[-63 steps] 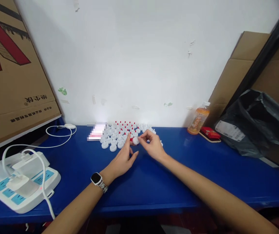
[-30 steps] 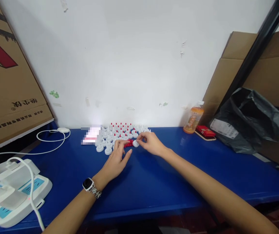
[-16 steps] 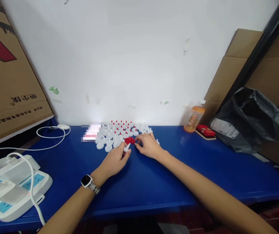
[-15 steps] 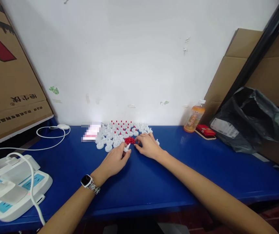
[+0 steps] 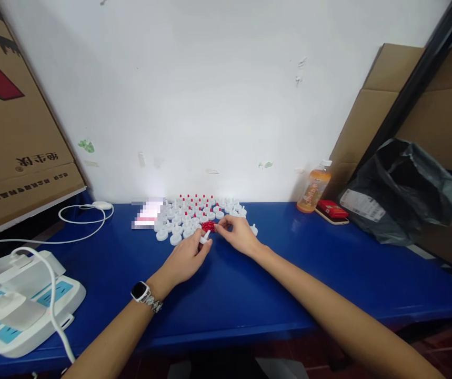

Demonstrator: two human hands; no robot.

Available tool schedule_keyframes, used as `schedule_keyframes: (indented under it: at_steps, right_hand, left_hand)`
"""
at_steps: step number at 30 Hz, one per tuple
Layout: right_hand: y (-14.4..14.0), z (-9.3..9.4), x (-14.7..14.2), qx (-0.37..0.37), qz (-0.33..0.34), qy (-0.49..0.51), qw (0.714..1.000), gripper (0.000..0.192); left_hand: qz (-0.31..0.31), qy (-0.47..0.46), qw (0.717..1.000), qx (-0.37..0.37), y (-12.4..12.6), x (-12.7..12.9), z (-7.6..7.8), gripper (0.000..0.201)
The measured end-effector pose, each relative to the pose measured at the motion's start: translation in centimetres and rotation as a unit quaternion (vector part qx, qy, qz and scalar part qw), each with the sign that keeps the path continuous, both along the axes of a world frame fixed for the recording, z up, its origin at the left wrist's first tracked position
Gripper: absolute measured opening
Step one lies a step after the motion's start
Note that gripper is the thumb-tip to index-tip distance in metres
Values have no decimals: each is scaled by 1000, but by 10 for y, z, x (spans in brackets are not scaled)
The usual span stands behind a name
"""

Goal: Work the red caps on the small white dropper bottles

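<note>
Two bare forearms of mine stretch over the blue counter (image 5: 249, 305), a watch (image 5: 139, 291) on the left wrist, and off to my left sits a white power strip (image 5: 48, 331) with chargers plugged in. My left hand (image 5: 184, 258) is closed around one white nozzle piece (image 5: 204, 239), its narrow tip leaning up and to the right, with no red on it. A second ago my right hand (image 5: 241, 233) was pinching a white piece; now the white piece I hold is in the left, and the right has moved in to the heap of little red caps (image 5: 209, 226) just beyond the left fingertips. That leaves the right free for picking while the left steadies the bare nozzle. My right thumb and forefinger are drawn narrow at the heap's right edge; I cannot tell whether a cap sits between them. One loose white piece (image 5: 253, 230) lies just right of that hand. Past the heap, many white pieces (image 5: 176, 240) stand crowded together, plain-tipped to the left and at the far right, while those toward the middle back, the red-tipped pieces (image 5: 220, 214), wear their caps. Farther right an orange drink bottle (image 5: 313, 190) stands near the pale wall (image 5: 210, 105).
</note>
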State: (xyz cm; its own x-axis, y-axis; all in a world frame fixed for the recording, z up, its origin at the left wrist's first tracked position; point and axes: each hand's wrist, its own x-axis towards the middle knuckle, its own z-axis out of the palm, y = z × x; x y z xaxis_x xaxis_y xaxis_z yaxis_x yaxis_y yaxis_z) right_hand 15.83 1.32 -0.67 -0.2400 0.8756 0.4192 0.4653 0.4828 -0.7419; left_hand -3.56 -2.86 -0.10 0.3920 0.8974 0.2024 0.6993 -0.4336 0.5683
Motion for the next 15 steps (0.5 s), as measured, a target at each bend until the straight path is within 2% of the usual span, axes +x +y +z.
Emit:
schedule_keyframes:
  at_steps: [3,5,12,15]
  right_hand:
    - [-5,3,-2,-102,65,202,972,30]
    - [-9,5,-4,-132,89,258,953,33]
    - [-23,8,-15,-148,113,281,941,34]
    - [-23,9,-15,-135,95,293,942,33]
  left_hand:
    - [-1,-11,1000,7,-1,0,1,28]
    - [-8,-13,1000,10,-1,0,0,29]
    - [-53,-2,998,37,-5,2,-6,27]
    - [-57,-3,998,36,-6,2,-6,26]
